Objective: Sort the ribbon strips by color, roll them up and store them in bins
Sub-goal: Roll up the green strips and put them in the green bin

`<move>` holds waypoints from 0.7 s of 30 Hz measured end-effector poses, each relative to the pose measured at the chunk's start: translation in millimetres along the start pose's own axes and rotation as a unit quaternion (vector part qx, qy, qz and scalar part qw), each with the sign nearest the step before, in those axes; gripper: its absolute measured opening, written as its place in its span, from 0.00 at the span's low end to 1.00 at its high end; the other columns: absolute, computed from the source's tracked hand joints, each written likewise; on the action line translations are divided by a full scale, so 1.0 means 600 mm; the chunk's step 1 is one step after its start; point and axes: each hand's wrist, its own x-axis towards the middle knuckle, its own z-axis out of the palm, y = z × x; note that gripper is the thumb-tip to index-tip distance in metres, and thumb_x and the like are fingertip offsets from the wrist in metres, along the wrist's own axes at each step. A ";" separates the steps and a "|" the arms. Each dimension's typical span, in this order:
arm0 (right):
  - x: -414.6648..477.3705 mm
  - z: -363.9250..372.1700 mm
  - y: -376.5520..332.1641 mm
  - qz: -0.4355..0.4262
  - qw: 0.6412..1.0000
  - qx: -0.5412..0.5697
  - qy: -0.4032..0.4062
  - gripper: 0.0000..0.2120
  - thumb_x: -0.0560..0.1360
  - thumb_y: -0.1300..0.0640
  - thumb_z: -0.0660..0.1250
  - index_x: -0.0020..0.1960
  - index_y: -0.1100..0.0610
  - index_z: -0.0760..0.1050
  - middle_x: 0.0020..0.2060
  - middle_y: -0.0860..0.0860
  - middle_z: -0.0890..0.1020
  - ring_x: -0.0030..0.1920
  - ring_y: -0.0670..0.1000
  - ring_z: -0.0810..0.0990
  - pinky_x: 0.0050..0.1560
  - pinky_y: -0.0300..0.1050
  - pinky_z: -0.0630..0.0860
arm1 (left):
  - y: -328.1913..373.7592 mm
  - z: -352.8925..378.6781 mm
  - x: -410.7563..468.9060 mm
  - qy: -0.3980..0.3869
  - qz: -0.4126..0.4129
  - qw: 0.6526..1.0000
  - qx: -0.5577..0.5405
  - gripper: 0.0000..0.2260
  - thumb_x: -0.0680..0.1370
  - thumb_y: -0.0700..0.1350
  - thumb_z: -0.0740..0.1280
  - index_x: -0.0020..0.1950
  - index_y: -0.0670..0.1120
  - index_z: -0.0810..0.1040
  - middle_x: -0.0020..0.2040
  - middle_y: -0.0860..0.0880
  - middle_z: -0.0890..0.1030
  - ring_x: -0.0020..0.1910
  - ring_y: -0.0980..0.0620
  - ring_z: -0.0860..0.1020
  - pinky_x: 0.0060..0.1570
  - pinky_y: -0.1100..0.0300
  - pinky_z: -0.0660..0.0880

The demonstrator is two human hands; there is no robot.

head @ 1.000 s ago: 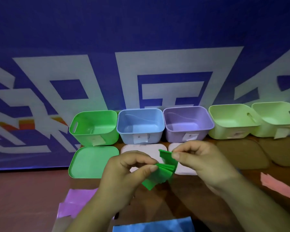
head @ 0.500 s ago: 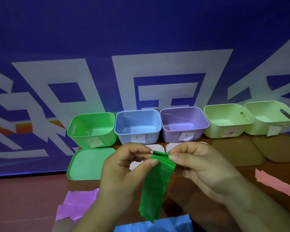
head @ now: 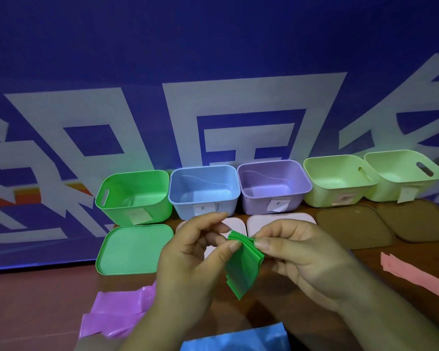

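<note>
Both hands pinch the folded green ribbon strip (head: 243, 264) above the tabletop (head: 36, 312) — the left hand (head: 188, 264) with thumb and curled fingers on its left edge, the right hand (head: 304, 259) on its top right. Behind it stand the green bin (head: 134, 196), blue bin (head: 204, 190) and purple bin (head: 274, 186) — a purple strip (head: 117, 315) lies lower left

Green ribbon (head: 243, 267) glossy, smooth; bins (head: 204, 188) matt plastic; table (head: 36, 300) wood.

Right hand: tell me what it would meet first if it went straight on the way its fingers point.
The right hand pinches the green ribbon; going on leftward, it would probably bump the left hand gripping the same ribbon, though depth is unclear.
</note>
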 end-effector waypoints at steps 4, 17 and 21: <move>0.003 -0.002 0.000 0.001 1.000 0.010 -0.008 0.03 0.66 0.66 0.75 0.35 0.59 0.84 0.36 0.57 0.83 0.36 0.49 0.82 0.36 0.39 0.78 | 0.003 0.005 -0.001 -0.021 -0.007 1.000 0.020 0.19 0.68 0.39 0.73 0.54 0.58 0.82 0.42 0.51 0.84 0.40 0.53 0.81 0.46 0.56 0.80; 0.024 0.013 -0.001 -0.120 0.970 -0.213 0.013 0.14 0.60 0.52 0.79 0.45 0.47 0.85 0.42 0.52 0.86 0.43 0.48 0.83 0.45 0.42 0.80 | -0.003 -0.023 0.019 -0.004 0.013 0.998 0.065 0.09 0.68 0.48 0.74 0.47 0.57 0.82 0.43 0.55 0.84 0.45 0.54 0.81 0.50 0.59 0.77; 0.033 0.037 -0.011 -0.160 0.940 -0.299 0.029 0.14 0.69 0.63 0.77 0.45 0.44 0.84 0.41 0.48 0.86 0.42 0.47 0.84 0.46 0.43 0.80 | 0.003 -0.034 0.029 -0.015 0.002 0.999 0.028 0.10 0.68 0.42 0.74 0.46 0.54 0.82 0.42 0.52 0.85 0.43 0.54 0.83 0.47 0.62 0.78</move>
